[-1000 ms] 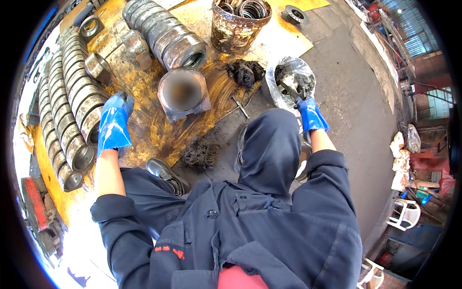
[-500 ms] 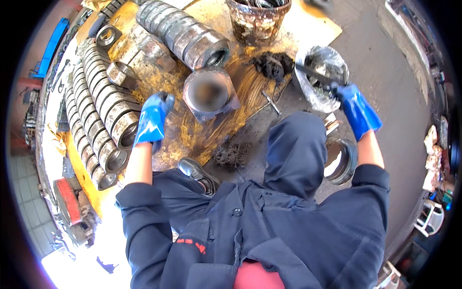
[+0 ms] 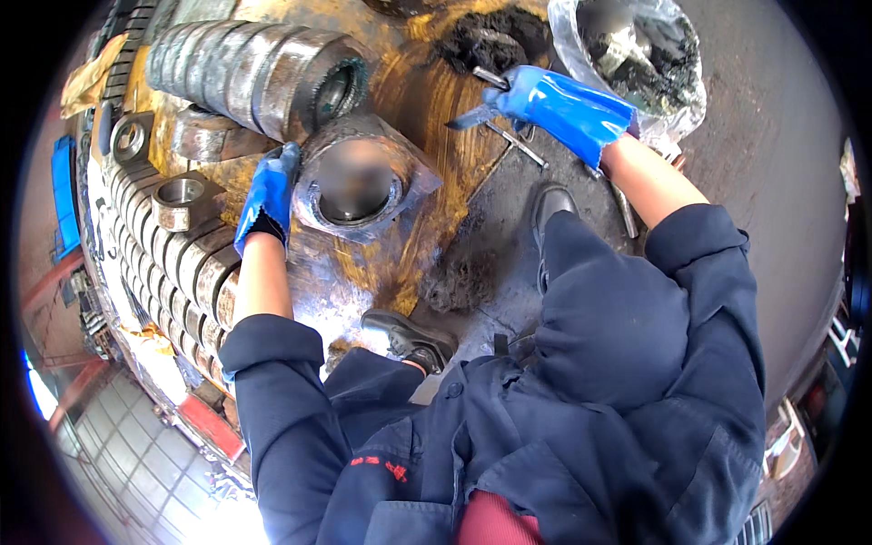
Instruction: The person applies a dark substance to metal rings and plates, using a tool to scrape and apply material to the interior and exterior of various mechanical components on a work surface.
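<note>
A squarish metal block with a large round bore (image 3: 413,177) stands on the oily yellow board; the inside of its bore is blurred. My left hand (image 3: 270,195), in a blue rubber glove, is at the block's left edge, fingers closed against its rim. In my blue-gloved right hand (image 3: 554,100) is a flat-bladed metal scraper (image 3: 470,118), held right of the block with its blade toward it. Just beyond this hand lies a heap of black grease (image 3: 495,44). A clear plastic bag (image 3: 698,82) with dark grease inside sits at the far right.
A row of thick metal rings (image 3: 245,68) lies beyond the block. Further stacked rings (image 3: 182,263) line the left, with a loose collar (image 3: 173,213) on them. Metal rods (image 3: 520,145) and a dark fibrous clump (image 3: 459,277) lie nearer, by my shoes (image 3: 409,338).
My right hand has swung left from the bag with the scraper, toward the block. My left hand has come to the block's edge. The view has shifted too.
</note>
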`<state>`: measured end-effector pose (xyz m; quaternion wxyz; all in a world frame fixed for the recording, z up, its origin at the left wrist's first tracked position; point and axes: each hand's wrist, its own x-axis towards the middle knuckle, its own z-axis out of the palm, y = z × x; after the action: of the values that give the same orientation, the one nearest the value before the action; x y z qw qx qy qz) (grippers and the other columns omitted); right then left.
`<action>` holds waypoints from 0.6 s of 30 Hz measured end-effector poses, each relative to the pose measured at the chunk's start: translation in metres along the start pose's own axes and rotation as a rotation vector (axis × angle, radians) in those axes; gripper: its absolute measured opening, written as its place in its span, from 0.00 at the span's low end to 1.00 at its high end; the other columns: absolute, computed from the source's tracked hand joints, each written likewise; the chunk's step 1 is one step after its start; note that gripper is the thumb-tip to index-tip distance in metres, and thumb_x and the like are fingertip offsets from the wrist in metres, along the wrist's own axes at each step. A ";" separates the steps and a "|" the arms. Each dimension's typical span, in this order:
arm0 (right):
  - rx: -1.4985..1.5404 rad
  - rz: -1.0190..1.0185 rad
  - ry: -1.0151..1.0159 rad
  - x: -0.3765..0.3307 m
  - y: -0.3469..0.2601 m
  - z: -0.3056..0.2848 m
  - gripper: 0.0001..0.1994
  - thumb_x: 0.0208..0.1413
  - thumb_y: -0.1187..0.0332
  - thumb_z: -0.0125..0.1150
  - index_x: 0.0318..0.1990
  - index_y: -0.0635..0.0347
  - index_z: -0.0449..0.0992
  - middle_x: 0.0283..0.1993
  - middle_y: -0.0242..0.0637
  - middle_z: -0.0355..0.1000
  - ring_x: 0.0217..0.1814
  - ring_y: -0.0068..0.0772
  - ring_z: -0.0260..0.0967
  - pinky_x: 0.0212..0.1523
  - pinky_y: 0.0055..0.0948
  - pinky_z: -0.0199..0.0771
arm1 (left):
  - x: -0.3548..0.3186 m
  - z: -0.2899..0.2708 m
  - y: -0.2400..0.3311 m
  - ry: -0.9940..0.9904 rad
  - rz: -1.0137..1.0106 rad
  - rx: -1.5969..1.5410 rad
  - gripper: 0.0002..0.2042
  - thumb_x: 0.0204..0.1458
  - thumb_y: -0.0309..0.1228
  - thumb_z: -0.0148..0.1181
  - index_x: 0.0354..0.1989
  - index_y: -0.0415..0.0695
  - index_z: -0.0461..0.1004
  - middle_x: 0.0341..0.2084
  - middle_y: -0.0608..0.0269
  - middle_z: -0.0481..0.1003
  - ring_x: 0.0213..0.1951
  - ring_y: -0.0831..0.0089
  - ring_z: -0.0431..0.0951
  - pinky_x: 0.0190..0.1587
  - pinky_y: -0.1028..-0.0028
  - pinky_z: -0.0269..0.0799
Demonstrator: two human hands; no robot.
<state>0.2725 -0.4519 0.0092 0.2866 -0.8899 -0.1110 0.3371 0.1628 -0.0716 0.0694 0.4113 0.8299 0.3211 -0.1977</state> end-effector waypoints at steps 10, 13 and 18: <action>-0.170 -0.053 0.042 0.008 0.028 0.026 0.17 0.52 0.52 0.60 0.33 0.58 0.79 0.25 0.46 0.74 0.27 0.43 0.74 0.30 0.43 0.71 | 0.003 0.044 -0.010 0.131 0.099 -0.367 0.21 0.63 0.40 0.52 0.51 0.30 0.72 0.42 0.52 0.77 0.39 0.66 0.76 0.45 0.67 0.72; -0.026 0.131 -0.006 0.002 0.025 0.019 0.23 0.54 0.46 0.60 0.35 0.60 0.80 0.26 0.43 0.77 0.27 0.38 0.75 0.32 0.39 0.73 | -0.014 0.053 -0.035 0.289 0.007 -0.310 0.18 0.64 0.37 0.50 0.51 0.34 0.71 0.41 0.52 0.77 0.41 0.66 0.78 0.47 0.69 0.74; 0.166 0.287 -0.002 -0.014 0.044 0.009 0.21 0.55 0.46 0.61 0.35 0.55 0.84 0.26 0.37 0.78 0.26 0.27 0.72 0.34 0.32 0.72 | -0.044 0.094 -0.086 0.609 0.361 -0.115 0.18 0.61 0.39 0.53 0.45 0.32 0.76 0.35 0.54 0.79 0.35 0.69 0.75 0.44 0.69 0.71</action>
<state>0.2562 -0.4896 -0.0147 0.3077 -0.8697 0.0453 0.3833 0.0652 -0.1252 -0.0072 0.3711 0.8695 0.2879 0.1530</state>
